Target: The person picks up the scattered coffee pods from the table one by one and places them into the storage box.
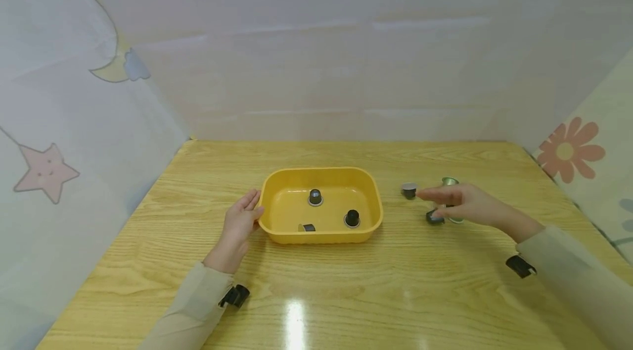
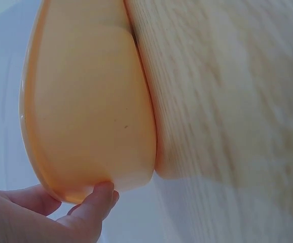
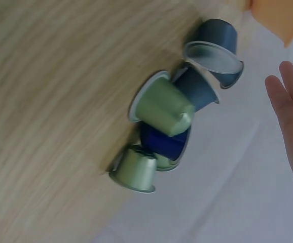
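Note:
On the table stands a yellow plastic tray. Inside it are a dark coffee capsule, a black one and a third lying by the near wall. My left hand holds the tray's left rim, thumb at the edge and fingers along the outer wall. Over loose capsules on the right hovers my right hand, fingers extended, thumb apart, gripping nothing. Below and around it lie a grey capsule, a dark one and green ones, with a blue one partly hidden.
The wooden table meets pale cloth walls at the back and sides. Black bands sit at both sleeves. In the right wrist view, the tray's orange-looking corner shows at the upper right.

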